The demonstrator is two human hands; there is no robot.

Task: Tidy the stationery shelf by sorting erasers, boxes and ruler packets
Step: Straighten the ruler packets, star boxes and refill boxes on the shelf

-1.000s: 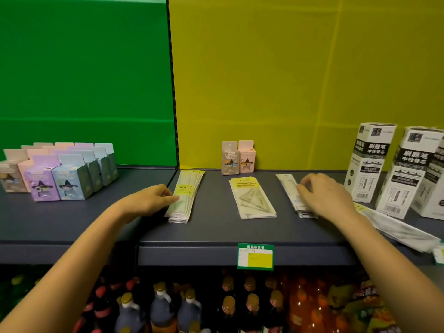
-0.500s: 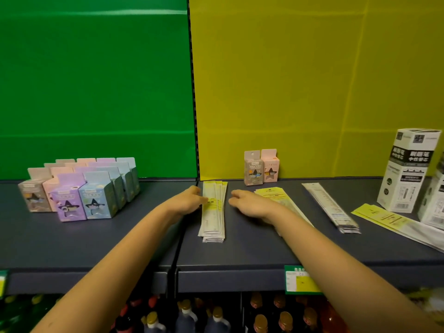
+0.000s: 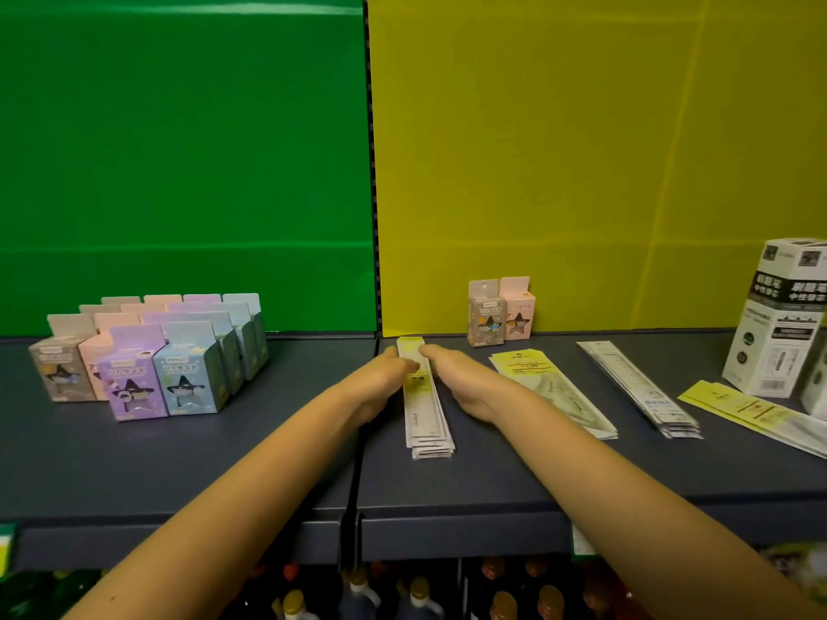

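A stack of long ruler packets (image 3: 427,422) lies lengthwise on the grey shelf (image 3: 268,463), just right of the seam between the two shelf boards. My left hand (image 3: 385,378) presses against the stack's left side and my right hand (image 3: 461,378) against its right side, fingers fairly straight, squeezing the stack between them. Pastel eraser boxes (image 3: 152,364) stand in rows at the left. Two more eraser boxes (image 3: 499,313) stand against the yellow back wall.
Right of my hands lie a yellow set-square packet pile (image 3: 550,391), a slanted stack of clear ruler packets (image 3: 640,391) and a yellow packet (image 3: 752,413). Tall white refill boxes (image 3: 778,319) stand far right. Bottles (image 3: 420,592) fill the shelf below.
My right hand left the clear packets at the right and came to the stack's right side. Both hands closed in on the stack, which now lies straight. The view shifted left.
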